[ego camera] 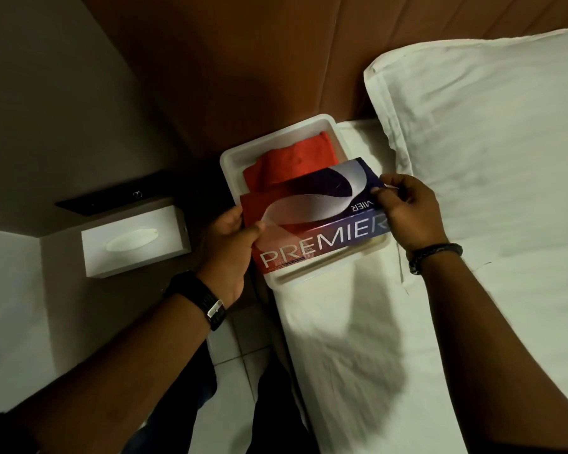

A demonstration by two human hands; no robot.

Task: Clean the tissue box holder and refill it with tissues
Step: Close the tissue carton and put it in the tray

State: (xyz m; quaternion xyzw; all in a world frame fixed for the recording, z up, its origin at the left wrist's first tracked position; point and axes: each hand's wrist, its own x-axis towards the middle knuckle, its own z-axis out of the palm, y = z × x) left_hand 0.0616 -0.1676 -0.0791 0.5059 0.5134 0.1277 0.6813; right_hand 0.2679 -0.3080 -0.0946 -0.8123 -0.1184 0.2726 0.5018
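Right at the bed's left edge, near the head end, a white rectangular plastic tray (230, 158) lies on the white bed sheet (357, 339), its far end against the brown padded headboard (243, 60). Inside the tray's far part lies a folded red cloth (285, 158). Across the tray's near part sits a red-to-blue cardboard tissue box printed PREMIER (318, 231), long side facing the person, partly covering the cloth.

The box lies between the two hands. The left hand (230, 247) grips the box's left, red end: the thumb lies on the top face and the fingers are curled around the end, so the grip is clamped on the box. The right hand (407, 211) is at the box's far right, blue corner, thumb and forefinger pinched together on a small pale strip or flap there; whether that piece belongs to the box's top cannot be told. A black wristwatch (210, 303) is on the left wrist and a dark braided bracelet (433, 253) on the right.

To the left, well apart from the tray, a white rectangular tissue box holder with an oval slot (135, 240) stands on a dim bedside tabletop (66, 322), with a flat black panel (112, 194) just behind it. A large white pillow (488, 142) lies on the bed to the right of the tray. Pale floor tiles (240, 352) show between tabletop and bed.
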